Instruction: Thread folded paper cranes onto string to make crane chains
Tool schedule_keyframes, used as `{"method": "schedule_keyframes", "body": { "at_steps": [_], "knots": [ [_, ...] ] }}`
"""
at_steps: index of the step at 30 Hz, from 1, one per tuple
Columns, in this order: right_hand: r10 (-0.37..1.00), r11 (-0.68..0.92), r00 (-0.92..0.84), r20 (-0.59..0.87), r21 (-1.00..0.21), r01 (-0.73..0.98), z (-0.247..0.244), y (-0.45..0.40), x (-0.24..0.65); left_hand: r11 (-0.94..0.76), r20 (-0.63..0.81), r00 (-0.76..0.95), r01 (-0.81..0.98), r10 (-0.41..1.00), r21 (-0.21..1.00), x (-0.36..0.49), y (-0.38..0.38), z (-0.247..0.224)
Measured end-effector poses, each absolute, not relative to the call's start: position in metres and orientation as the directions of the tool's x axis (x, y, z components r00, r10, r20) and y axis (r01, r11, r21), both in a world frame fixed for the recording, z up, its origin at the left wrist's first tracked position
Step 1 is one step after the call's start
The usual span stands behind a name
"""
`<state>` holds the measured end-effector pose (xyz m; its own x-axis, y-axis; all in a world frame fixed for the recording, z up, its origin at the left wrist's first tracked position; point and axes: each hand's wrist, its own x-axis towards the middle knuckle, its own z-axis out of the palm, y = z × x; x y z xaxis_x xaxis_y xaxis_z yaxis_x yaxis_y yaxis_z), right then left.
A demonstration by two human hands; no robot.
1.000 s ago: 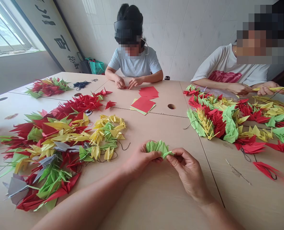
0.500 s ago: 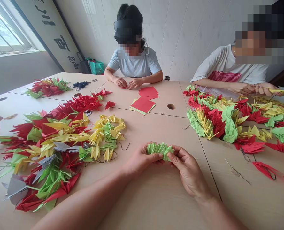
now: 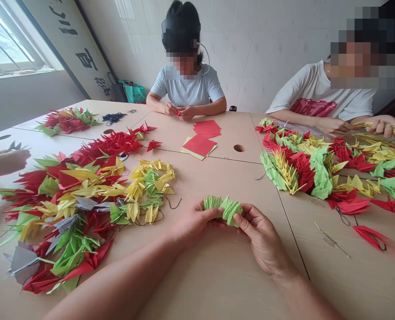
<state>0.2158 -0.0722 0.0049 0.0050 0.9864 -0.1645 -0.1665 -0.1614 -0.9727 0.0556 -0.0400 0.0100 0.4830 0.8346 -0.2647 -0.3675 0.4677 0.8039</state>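
Note:
A bundle of folded green paper pieces (image 3: 231,210), packed side by side, is held between my two hands just above the near middle of the table. My left hand (image 3: 202,218) is closed round its left end, with the thumb lying across the front. At the other end my right hand (image 3: 255,224) grips it between thumb and fingers. The fingers behind the bundle are partly hidden. Strung yellow and green paper cranes (image 3: 150,180) lie to the left of my left hand. A thin metal needle (image 3: 332,240) rests on the table to the right of my right hand.
Heaped red, yellow, green and grey cranes (image 3: 60,200) cover the left side. More paper strings (image 3: 304,169) lie at the right. Red paper squares (image 3: 199,146) sit mid-table near a round hole (image 3: 239,148). Two co-workers sit opposite; another person's hand (image 3: 10,161) reaches in at the left.
The right part of the green bundle has fanned and tilted in my fingers. The hand at the left edge has come further in with a grey piece. The co-worker opposite has raised the red paper.

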Motion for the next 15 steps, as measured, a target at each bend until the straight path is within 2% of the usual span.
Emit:
{"method": "schedule_keyframes", "body": {
  "at_steps": [9,15],
  "knots": [
    [0.985,-0.172,-0.040,-0.169,-0.982,-0.081,0.0081,-0.0720,0.2163,0.464,-0.239,0.531,-0.342,0.813,0.817,0.0539,-0.0400,0.0070],
    [0.988,-0.149,0.024,-0.154,-0.978,-0.144,0.0039,-0.0710,0.2171,0.510,-0.250,0.530,-0.429,0.811,0.746,0.0558,-0.0413,0.0120]
  ]
}}
